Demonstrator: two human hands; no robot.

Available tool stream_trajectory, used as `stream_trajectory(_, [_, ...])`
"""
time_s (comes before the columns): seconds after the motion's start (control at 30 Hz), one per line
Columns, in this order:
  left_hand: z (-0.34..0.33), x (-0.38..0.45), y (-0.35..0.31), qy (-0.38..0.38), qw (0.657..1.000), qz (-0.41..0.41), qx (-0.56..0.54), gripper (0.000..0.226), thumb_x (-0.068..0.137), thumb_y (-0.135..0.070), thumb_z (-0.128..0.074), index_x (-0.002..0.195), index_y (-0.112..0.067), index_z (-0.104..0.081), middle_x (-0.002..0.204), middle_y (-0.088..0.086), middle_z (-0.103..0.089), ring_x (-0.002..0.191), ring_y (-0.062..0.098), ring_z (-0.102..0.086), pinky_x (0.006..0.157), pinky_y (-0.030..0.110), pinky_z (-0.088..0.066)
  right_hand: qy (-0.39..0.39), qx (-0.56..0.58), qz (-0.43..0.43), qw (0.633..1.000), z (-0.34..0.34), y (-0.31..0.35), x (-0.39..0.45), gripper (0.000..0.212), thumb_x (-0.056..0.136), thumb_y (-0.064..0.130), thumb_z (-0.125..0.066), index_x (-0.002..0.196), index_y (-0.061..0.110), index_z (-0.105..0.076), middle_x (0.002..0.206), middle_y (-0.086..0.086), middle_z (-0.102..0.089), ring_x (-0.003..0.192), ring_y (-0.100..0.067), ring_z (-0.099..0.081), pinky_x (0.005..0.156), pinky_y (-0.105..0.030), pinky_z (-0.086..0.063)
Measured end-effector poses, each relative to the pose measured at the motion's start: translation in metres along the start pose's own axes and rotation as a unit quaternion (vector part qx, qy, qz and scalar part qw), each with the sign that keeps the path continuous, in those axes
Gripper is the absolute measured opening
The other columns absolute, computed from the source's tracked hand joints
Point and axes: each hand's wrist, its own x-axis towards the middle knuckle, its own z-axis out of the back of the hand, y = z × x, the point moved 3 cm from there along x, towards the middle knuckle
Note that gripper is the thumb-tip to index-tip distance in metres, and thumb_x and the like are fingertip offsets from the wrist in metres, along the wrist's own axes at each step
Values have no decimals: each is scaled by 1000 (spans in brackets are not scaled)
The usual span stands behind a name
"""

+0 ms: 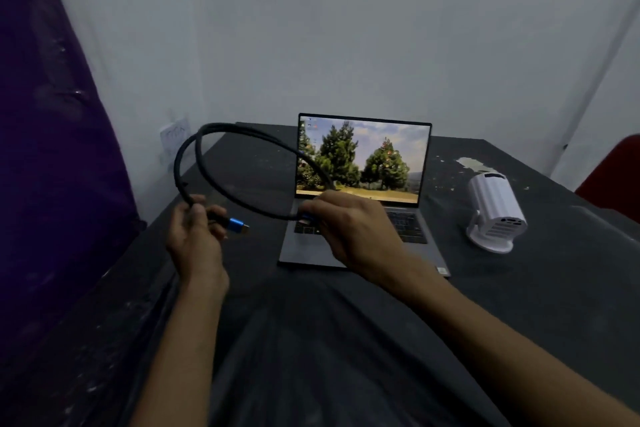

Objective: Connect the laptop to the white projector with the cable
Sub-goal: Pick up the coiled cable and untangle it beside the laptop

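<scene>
An open grey laptop (360,184) stands on the dark table (519,288), its screen lit with a picture of trees. To its right sits the white projector (493,210), tilted on its stand with its port side facing me. A black cable (207,163) arcs in a double loop above the table's left part. My left hand (195,236) grips it just behind a blue plug (238,224) that points right. My right hand (349,227) holds the cable's other blue end over the laptop's keyboard; that plug is mostly hidden by my fingers.
A purple cloth (52,149) hangs along the left. A white wall rises behind the table, with a wall socket (175,139) near the left corner. Something red (616,177) stands at the far right. A scrap of tape (467,161) lies behind the projector.
</scene>
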Motion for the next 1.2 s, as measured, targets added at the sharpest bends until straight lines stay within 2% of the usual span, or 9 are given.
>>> stream_trajectory(0.23, [20, 11, 28, -97, 994, 38, 34, 29, 108, -12, -40, 89, -27, -56, 71, 0, -63, 44, 3, -41, 46, 19, -35, 96, 32, -2, 995, -119, -43, 75, 25, 104, 7, -59, 122, 3, -77, 116, -19, -79, 98, -42, -76, 77, -53, -62])
stream_trajectory(0.53, [25, 16, 49, -78, 989, 88, 92, 16, 104, -11, -52, 94, -10, -65, 84, 10, -74, 48, 6, -52, 44, 17, -42, 230, -68, -138, 961, -188, -89, 103, 24, 89, -10, -55, 108, -3, -69, 120, -24, -66, 108, -45, -67, 82, -46, -52])
stream_trajectory(0.63, [25, 15, 52, -77, 986, 97, 107, 15, 102, -8, -54, 99, -1, -67, 86, 12, -74, 49, 3, -56, 44, 14, -45, 286, -90, -155, 941, -189, -90, 104, 31, 91, 2, -58, 120, 0, -69, 128, -23, -68, 118, -43, -65, 93, -47, -54])
stream_trajectory(0.77, [26, 18, 52, -71, 985, 113, 107, 17, 102, -7, -55, 97, 5, -66, 88, 14, -75, 51, 8, -58, 44, 17, -46, 338, -101, -63, 934, -183, -61, 108, 62, 84, 26, -72, 145, 20, -61, 149, -8, -58, 137, -32, -51, 109, -47, -44])
stream_trajectory(0.83, [27, 20, 53, -71, 985, 122, 103, 19, 102, -7, -56, 96, 7, -66, 87, 17, -76, 50, 9, -58, 43, 17, -46, 343, -40, 6, 939, -183, -37, 108, 57, 86, 28, -70, 143, 22, -64, 147, -6, -61, 134, -30, -51, 106, -46, -44])
stream_trajectory(0.93, [28, 19, 54, -65, 985, 125, 104, 20, 102, -7, -58, 93, 10, -66, 90, 24, -76, 48, 8, -60, 43, 19, -48, 353, 27, 71, 932, -185, -15, 112, 30, 96, 23, -65, 122, 15, -76, 119, -13, -76, 113, -36, -65, 94, -50, -54])
stream_trajectory(1.03, [27, 17, 52, -74, 986, 122, 83, 14, 102, -4, -56, 115, -1, -58, 93, 23, -76, 53, 12, -64, 49, 23, -50, 326, -19, 34, 945, -181, -17, 131, 26, 103, 23, -58, 119, 17, -77, 115, -12, -78, 105, -38, -73, 84, -51, -60])
stream_trajectory(1.13, [29, 11, 50, -97, 988, 89, 78, 43, 101, -5, -57, 135, -26, -41, 88, 11, -78, 55, 12, -69, 51, 23, -53, 257, -77, -32, 963, -180, -36, 146, 22, 99, 10, -58, 114, 11, -74, 116, -12, -74, 102, -38, -73, 80, -50, -62])
stream_trajectory(1.2, [28, 8, 48, -93, 989, 47, 108, 46, 100, -3, -57, 136, -30, -45, 83, 9, -77, 53, 13, -69, 49, 19, -53, 227, -89, -95, 965, -180, -56, 150, 18, 96, 3, -59, 107, 6, -73, 111, -15, -73, 100, -42, -72, 74, -48, -59])
